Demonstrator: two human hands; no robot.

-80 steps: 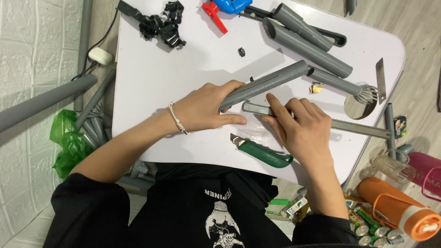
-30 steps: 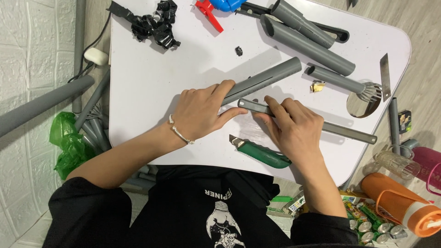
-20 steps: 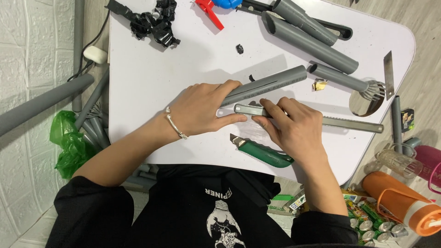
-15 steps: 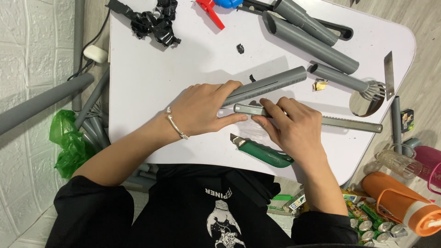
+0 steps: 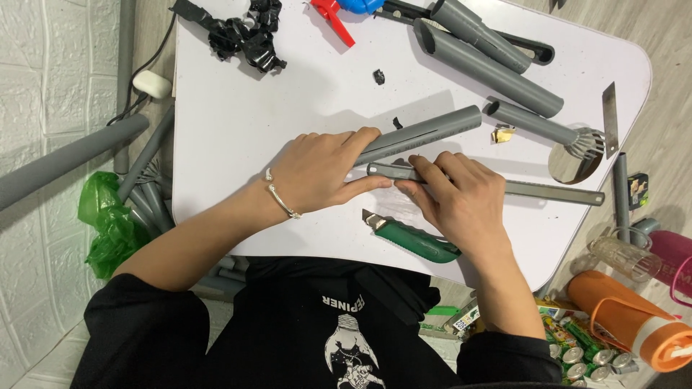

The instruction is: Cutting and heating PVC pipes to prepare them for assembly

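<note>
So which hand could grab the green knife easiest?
Probably the right hand: the green knife lies just below it, while the left hand is pinning the grey pipe.

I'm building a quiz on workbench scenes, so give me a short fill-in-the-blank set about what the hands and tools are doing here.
1. The left hand presses down on a grey ____ lying on the white table.
2. The right hand rests on a long metal ____.
3. The utility knife lying near the right hand has a ____ handle.
4. The left wrist wears a silver ____.

Missing words: pipe; ruler; green; bracelet
</note>
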